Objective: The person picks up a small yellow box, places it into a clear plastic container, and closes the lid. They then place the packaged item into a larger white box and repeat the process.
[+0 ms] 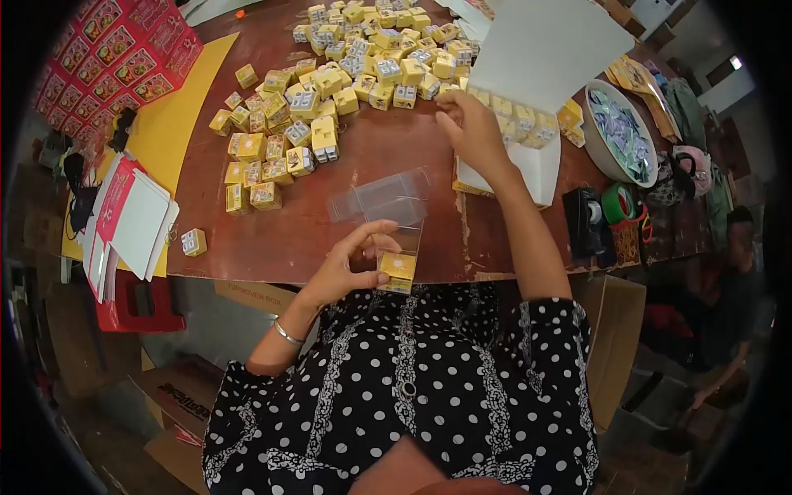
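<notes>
My left hand (359,260) is closed on a clear plastic box (408,240) at the table's front edge. A small yellow box (398,266) sits in the near end of that clear box. Further back, my right hand (474,132) reaches over the left side of an open white carton (532,169); its fingers are bent beside the pile, and whether they hold anything cannot be made out. Small yellow-and-white boxes (520,122) stand in rows inside the carton. Another clear plastic piece (375,198) lies flat on the table beyond my left hand.
A large pile of small yellow boxes (388,70) covers the table's back middle. Right of the carton are a white bowl of packets (623,136) and tape rolls (619,202). Flattened cards (136,219) and a pink patterned box (124,62) lie left. A person (734,305) is at far right.
</notes>
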